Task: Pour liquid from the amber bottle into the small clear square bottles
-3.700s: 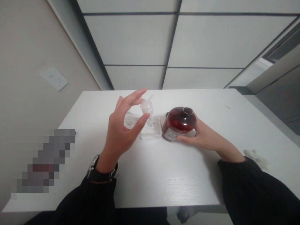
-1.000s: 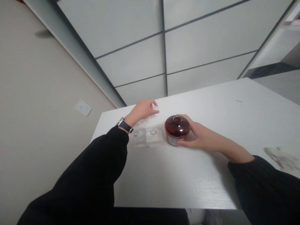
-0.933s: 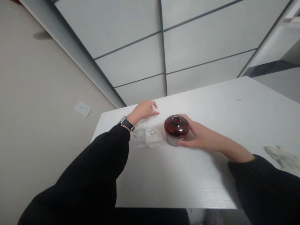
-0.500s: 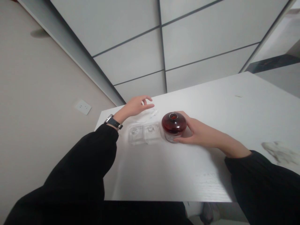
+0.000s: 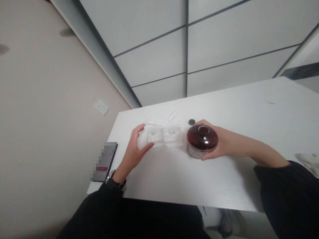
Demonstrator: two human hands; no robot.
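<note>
My right hand [image 5: 219, 141] is wrapped round the side of a squat red-brown glass bottle [image 5: 202, 139]. The bottle stands upright, its round mouth uncovered and a pale label low on its front. Left of it lies a clear plastic tray [image 5: 173, 141] with two square compartments, each with a ring-like shape in it. At the tray's left end my left hand [image 5: 136, 146] is open, thumb and fingers spread; whether the thumb touches the tray I cannot tell. Two clear plastic droppers [image 5: 170, 117] lie behind the tray. A small black cap [image 5: 191, 122] rests behind the bottle.
The white table [image 5: 174, 179] borders a wall with a socket [image 5: 101, 107] on the left. A dark-edged flat object [image 5: 106, 162] lies at the table's left edge. A crumpled whitish cloth [image 5: 309, 162] is at the far right, and a thin pale sliver [image 5: 271, 102] lies farther back.
My left hand has come from behind the tray to its left end, fingers spread. My right hand keeps hold of the bottle. The view has turned left, and the black cap now shows.
</note>
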